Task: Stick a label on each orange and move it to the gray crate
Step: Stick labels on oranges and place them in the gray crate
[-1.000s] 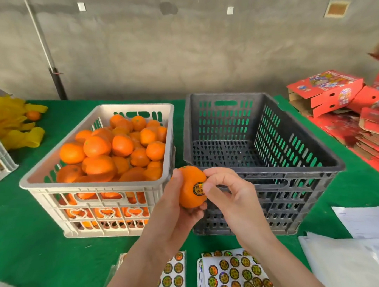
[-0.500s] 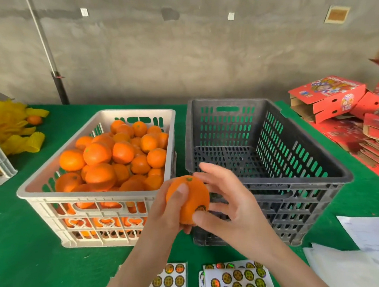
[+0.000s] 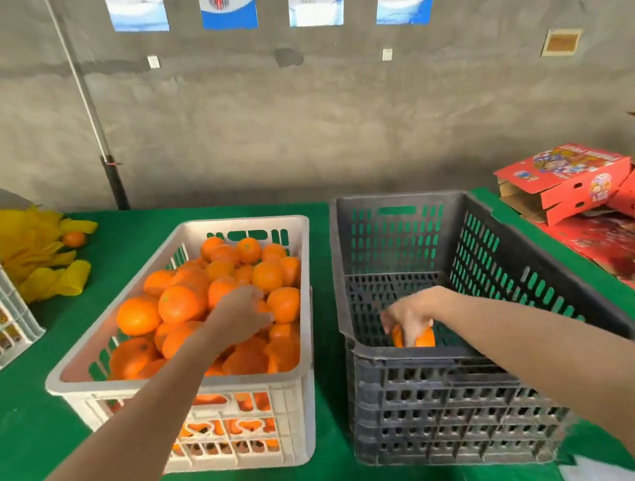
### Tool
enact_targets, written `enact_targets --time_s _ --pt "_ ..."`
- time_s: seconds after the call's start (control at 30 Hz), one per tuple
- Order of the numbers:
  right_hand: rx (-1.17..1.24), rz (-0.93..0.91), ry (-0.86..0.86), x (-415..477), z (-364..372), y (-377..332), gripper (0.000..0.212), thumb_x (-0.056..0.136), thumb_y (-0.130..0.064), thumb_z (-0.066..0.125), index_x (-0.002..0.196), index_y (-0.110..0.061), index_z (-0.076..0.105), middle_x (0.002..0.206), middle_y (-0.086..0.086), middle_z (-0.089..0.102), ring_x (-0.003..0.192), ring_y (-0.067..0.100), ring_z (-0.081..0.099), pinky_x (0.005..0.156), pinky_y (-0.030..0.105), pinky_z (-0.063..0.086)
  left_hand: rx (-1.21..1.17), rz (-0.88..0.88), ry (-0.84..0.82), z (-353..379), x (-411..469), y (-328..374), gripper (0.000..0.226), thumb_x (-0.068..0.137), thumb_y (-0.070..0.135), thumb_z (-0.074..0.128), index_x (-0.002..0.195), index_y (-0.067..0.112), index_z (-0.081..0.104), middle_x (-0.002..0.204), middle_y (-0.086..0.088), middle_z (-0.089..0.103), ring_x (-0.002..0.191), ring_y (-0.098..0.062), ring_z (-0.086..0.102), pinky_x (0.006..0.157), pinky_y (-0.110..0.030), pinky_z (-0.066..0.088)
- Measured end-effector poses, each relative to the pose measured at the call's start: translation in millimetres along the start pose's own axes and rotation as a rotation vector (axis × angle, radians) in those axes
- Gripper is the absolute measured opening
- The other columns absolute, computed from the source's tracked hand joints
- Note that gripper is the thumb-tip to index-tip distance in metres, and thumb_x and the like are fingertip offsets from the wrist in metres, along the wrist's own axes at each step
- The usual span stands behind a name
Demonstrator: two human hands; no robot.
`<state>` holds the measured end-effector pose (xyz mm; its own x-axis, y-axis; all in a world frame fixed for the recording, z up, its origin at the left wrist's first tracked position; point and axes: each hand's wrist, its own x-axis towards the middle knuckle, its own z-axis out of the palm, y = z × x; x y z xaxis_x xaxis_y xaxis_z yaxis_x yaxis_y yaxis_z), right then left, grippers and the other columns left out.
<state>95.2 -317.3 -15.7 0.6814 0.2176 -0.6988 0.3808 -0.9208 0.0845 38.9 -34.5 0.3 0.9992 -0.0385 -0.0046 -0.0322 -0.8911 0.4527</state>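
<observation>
Sorting bench, mid-cycle: my right hand (image 3: 407, 314) is down inside the gray crate (image 3: 486, 206), fingers curled over one orange (image 3: 424, 340) and gripping it near the front-left corner. It's low by the crate floor, but I can't tell whether it's touching down yet. My left hand (image 3: 244, 313) is on the pile of oranges (image 3: 179, 302) in the white crate (image 3: 239, 223), fingers bent down onto the fruit. That part is blurred, so I can't tell if it has hold of one.

What's new vs half a sec ago: both hands were then together in front of the crates, the left cupping this same orange and the right working on it, w/ the sticker showing. Now they've split, one to each crate. The sticker itself is hidden under my fingers here.

My read: labelling is done for this fruit and only the release is left. The rest of the gray crate looks bare, so this is prob. the first one in, w/ most of the batch still unlabelled. The left hand looks to be fetching the next orange.
</observation>
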Motion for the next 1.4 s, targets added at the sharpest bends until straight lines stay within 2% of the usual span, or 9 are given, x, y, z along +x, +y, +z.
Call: enact_targets --time_s 0.13,0.43,0.53,0.67,0.77,0.87,0.97,1.07,1.4 --pt "0.046 -0.016 -0.188 26.2 17.5 2.5 0.03 0.092 -0.017 0.062 0.117 -0.009 0.047 0.125 0.012 0.047 0.109 0.028 0.05 0.095 0.05 0.044 0.248 0.041 -0.107 21.2 32.9 -3.0 0.053 0.089 0.033 0.063 0.134 0.013 0.043 0.129 -0.009 0.054 0.115 -0.023 0.053 0.09 -0.029 0.045" --pt "-0.033 -0.021 -0.141 33.3 19.6 -0.9 0.08 0.088 -0.025 0.067 0.151 -0.016 0.019 0.159 0.006 0.012 0.144 0.026 0.019 0.115 0.042 0.026 0.232 0.076 -0.052 41.2 53.9 5.8 0.061 0.078 0.041 0.074 0.126 0.022 0.041 0.106 -0.001 0.058 0.094 -0.019 0.058 0.078 -0.029 0.049" --pt "0.233 -0.056 0.214 7.6 -1.4 2.5 0.07 0.088 -0.025 0.067 0.147 -0.014 0.031 0.154 0.007 0.03 0.14 0.025 0.031 0.114 0.038 0.028 0.06 0.025 0.037 42.4 44.1 6.4 0.063 0.076 0.03 0.078 0.124 0.024 0.039 0.102 0.0 0.054 0.09 -0.018 0.056 0.073 -0.027 0.05" --pt "0.503 -0.148 1.032 -50.9 -19.2 -2.4 0.03 0.092 -0.017 0.06 0.121 -0.01 0.061 0.122 0.004 0.063 0.113 0.021 0.059 0.097 0.021 0.042 -0.527 -0.017 0.186 21.4 15.3 11.0 0.065 0.071 0.013 0.082 0.116 0.038 0.042 0.106 0.013 0.048 0.104 -0.021 0.051 0.072 -0.03 0.049" --pt "0.871 -0.561 1.487 -113.4 9.5 -35.0 0.008 0.089 -0.016 0.062 0.094 -0.017 0.068 0.087 -0.006 0.069 0.079 0.016 0.066 0.068 0.016 0.049 -0.993 0.08 0.189 3.9 -29.1 16.2 0.067 0.066 0.014 0.084 0.114 0.046 0.05 0.117 0.004 0.054 0.11 -0.029 0.056 0.082 -0.05 0.055" --pt "0.794 -0.826 1.234 -140.7 79.5 -67.9 0.02 0.093 -0.023 0.054 0.076 -0.018 0.065 0.074 -0.006 0.065 0.064 0.008 0.06 0.058 0.016 0.045 -1.183 0.167 0.114 -5.9 -82.2 22.8 0.073 0.051 0.039 0.089 0.115 0.048 0.055 0.129 -0.001 0.053 0.112 -0.029 0.059 0.08 -0.045 0.055" --pt "0.449 -0.536 0.593 -109.9 156.7 -76.9 0.03 0.097 -0.024 0.048 0.089 -0.004 0.069 0.089 0.008 0.068 0.079 0.013 0.062 0.072 0.022 0.048 -1.184 0.196 0.052 1.4 -128.2 29.2 0.078 0.045 0.059 0.088 0.115 0.045 0.057 0.129 -0.004 0.054 0.11 -0.031 0.061 0.08 -0.041 0.053" --pt "0.298 -0.168 0.29 -69.1 212.6 -69.5 0.039 0.097 -0.029 0.044 0.127 -0.009 0.057 0.131 0.013 0.053 0.119 0.028 0.051 0.099 0.039 0.042 -1.115 0.065 0.0 26.4 -160.2 33.9 0.088 0.031 0.067 0.086 0.111 0.043 0.061 0.123 -0.005 0.06 0.111 -0.031 0.059 0.096 -0.051 0.047" --pt "0.452 -0.064 0.416 -43.8 246.8 -78.2 0.022 0.09 -0.031 0.056 0.1 -0.018 0.071 0.109 0.0 0.065 0.102 0.019 0.059 0.089 0.032 0.048 -1.297 -0.383 -0.302 137.4 -182.5 29.7 0.069 0.058 0.034 0.076 0.116 0.006 0.053 0.111 -0.012 0.065 0.104 -0.026 0.062 0.085 -0.032 0.05"
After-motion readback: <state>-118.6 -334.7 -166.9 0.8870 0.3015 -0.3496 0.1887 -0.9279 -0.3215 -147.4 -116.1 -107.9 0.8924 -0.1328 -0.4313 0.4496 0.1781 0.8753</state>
